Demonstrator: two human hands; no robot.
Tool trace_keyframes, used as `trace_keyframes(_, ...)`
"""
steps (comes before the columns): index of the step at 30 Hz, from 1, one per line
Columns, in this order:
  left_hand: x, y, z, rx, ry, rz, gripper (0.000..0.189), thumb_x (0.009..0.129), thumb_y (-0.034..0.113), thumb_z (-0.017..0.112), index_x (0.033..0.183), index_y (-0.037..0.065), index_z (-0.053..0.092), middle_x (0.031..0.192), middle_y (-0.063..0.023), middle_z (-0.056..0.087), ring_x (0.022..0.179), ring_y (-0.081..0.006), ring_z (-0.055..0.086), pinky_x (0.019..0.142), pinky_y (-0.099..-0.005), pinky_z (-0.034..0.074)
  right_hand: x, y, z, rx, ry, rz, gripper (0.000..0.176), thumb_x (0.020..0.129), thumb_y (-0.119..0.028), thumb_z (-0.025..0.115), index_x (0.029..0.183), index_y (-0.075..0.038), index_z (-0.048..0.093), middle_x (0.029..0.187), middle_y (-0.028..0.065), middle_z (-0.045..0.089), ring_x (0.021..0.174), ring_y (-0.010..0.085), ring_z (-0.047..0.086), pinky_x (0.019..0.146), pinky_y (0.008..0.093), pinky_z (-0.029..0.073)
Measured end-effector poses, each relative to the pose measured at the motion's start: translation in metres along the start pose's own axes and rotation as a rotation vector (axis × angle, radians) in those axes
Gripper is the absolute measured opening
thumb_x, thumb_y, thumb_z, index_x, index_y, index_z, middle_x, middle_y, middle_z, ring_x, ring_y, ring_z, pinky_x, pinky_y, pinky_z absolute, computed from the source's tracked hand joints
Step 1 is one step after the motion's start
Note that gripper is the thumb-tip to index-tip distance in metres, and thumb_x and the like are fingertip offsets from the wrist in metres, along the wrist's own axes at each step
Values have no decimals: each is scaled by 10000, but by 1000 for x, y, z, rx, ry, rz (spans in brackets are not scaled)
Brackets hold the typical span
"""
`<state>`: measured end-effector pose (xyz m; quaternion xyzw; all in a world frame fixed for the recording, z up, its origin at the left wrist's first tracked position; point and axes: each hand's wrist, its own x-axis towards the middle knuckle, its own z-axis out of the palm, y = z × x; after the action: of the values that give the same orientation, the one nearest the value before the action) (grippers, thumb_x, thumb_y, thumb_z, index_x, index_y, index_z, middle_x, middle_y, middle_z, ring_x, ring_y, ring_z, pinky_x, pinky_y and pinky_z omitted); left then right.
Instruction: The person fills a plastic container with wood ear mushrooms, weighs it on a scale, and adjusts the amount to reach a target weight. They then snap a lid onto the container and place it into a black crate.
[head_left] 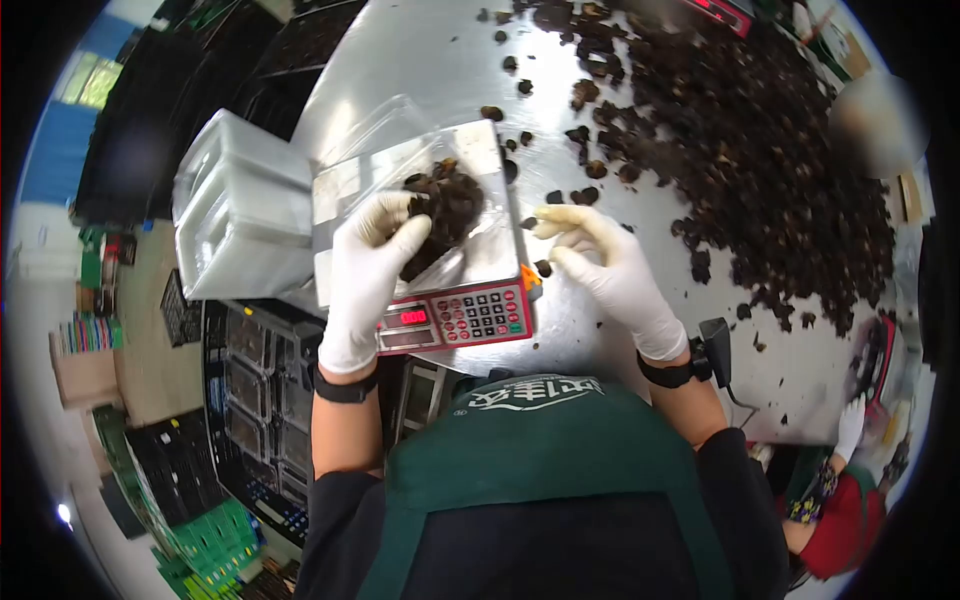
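My left hand [375,255], in a white glove, reaches over a digital scale [505,175]. Its thumb and fingers close on a dark mushroom-like piece [419,207] at the near-left side of a clear plastic box [470,250]. A heap of dark brown pieces [455,205] fills that box, which rests on the scale's metal pan. To the right of the scale, my gloved right hand [605,262] hovers above the metal table [600,335], fingers bent and apart. Nothing shows between them. Single dark pieces [543,268] lie by its fingertips. The box's clear lid [385,130] tilts up behind.
A large pile of dark pieces [760,160] spreads across the table's right side. Stacked clear boxes [240,220] stand left of the scale. Black crates [255,370] sit lower left. Another person's gloved hand [850,428] is at the far right, near a second red scale [880,365].
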<state>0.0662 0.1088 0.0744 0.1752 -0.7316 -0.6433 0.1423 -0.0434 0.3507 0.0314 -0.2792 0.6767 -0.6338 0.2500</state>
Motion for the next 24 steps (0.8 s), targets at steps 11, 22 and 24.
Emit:
trace_keyframes(11,-52,-12,87,648,-436,413,362,822,-29,682,1178,23,652,1116,-132,686,1044,-294,645,913,-362,497,-131,49,-67,-159,17,246,204,901,-84,636,1092,-25,678,930,73,713,834,132,661,778,267,526)
trace_keyframes(22,5,-44,-16,912,-189,318,478,957,69,561,1421,0,470,1430,-175,503,1327,-299,471,1129,-389,333,-288,75,-182,-799,508,560,328,801,-245,673,1090,-91,700,1076,162,667,991,333,640,855,400,512)
trace_keyframes(24,-1,-45,-9,940,-239,297,535,981,144,549,1481,29,399,1479,-176,462,1363,-319,440,1142,-396,323,-237,87,-195,-880,637,406,529,780,-228,696,1293,-133,603,1331,186,549,1202,356,538,985,403,471)
